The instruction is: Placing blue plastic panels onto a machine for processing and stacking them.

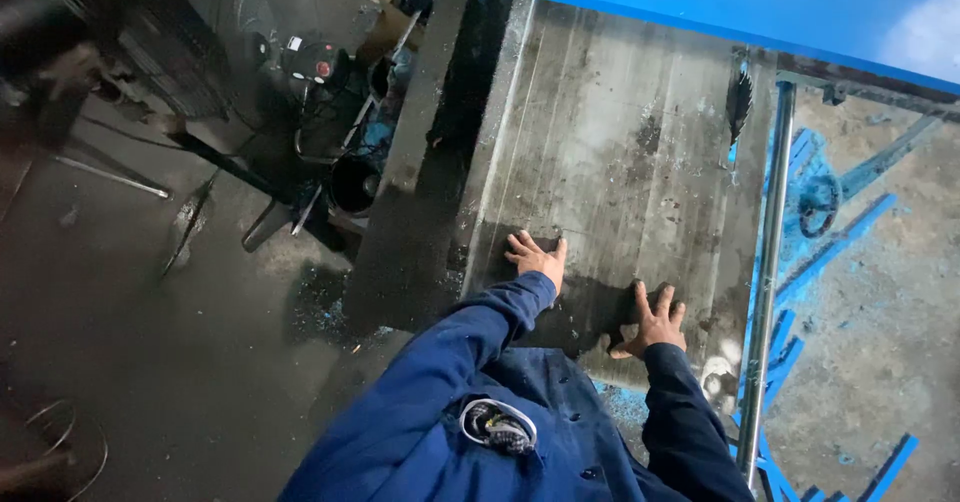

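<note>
Both palms flat, fingers spread, gripping nothing: left hand (537,259) and right hand (655,324) press the panel (610,142) near its near edge; blade (740,102) at far-right edge could cut if hands slide.

The tabletop (620,142) occupies the centre of the scene and runs from near to far. The left hand (537,258) lies flat on the tabletop near its left edge. The right hand (655,324) lies flat on the tabletop to the right of the left hand and nearer, well apart from it. A saw blade (740,102) stands up out of the tabletop at the far right. A metal rail (768,272) runs near to far along the tabletop's right edge. A fan (265,12) stands on the floor (150,342) at the far left.
</note>
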